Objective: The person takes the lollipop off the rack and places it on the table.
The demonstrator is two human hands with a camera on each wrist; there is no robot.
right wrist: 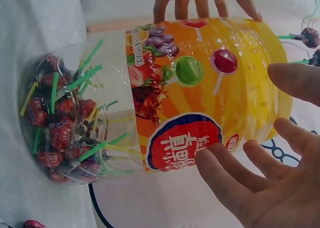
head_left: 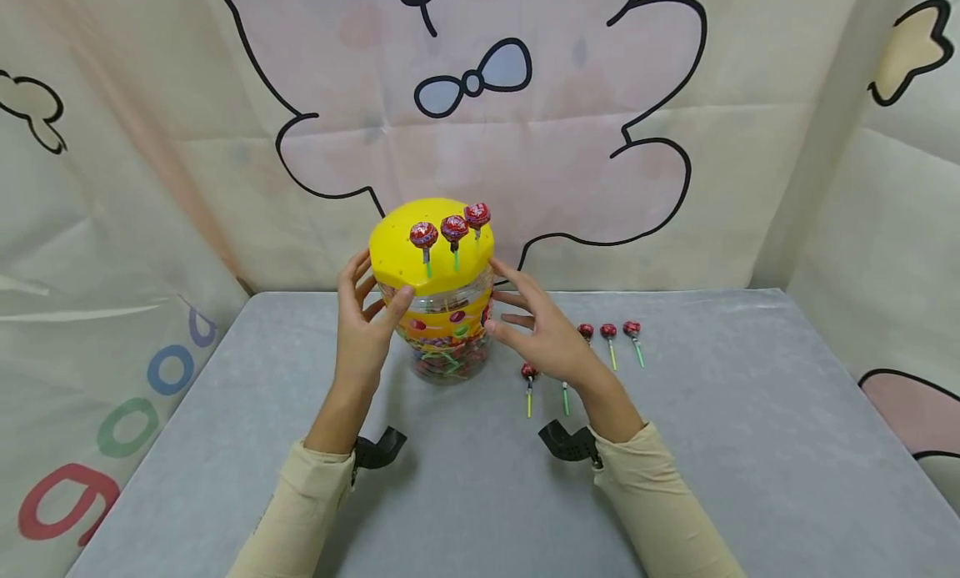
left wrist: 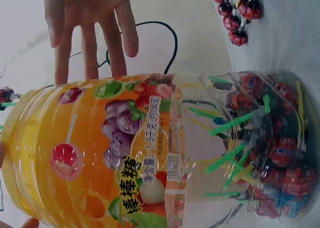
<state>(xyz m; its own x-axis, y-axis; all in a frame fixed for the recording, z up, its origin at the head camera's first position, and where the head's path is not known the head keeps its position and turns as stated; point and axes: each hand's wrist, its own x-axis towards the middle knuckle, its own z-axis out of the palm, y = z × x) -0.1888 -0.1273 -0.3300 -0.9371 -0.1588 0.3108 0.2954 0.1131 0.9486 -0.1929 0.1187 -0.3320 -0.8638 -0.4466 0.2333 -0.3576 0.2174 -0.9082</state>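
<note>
A clear plastic candy jar (head_left: 450, 324) with a fruit-print label stands upright at the table's far side, several wrapped lollipops (left wrist: 285, 153) with green and yellow sticks inside its lower part. On its yellow lid (head_left: 390, 253), three red lollipops (head_left: 454, 228) stick up in a slanting row. My left hand (head_left: 363, 332) is at the jar's left, thumb over the lid's front lower edge, other fingers partly hidden behind the side. At the right, my right hand (head_left: 543, 324) has its fingers spread, index tip by the lid and thumb tip by the label (right wrist: 185, 143).
Several loose lollipops (head_left: 609, 332) lie on the grey table (head_left: 712, 444), right of the jar and partly behind my right hand. A fabric backdrop (head_left: 570, 178) with a cartoon print hangs behind the table. Black wrist straps (head_left: 380, 449) stick out from both sleeves.
</note>
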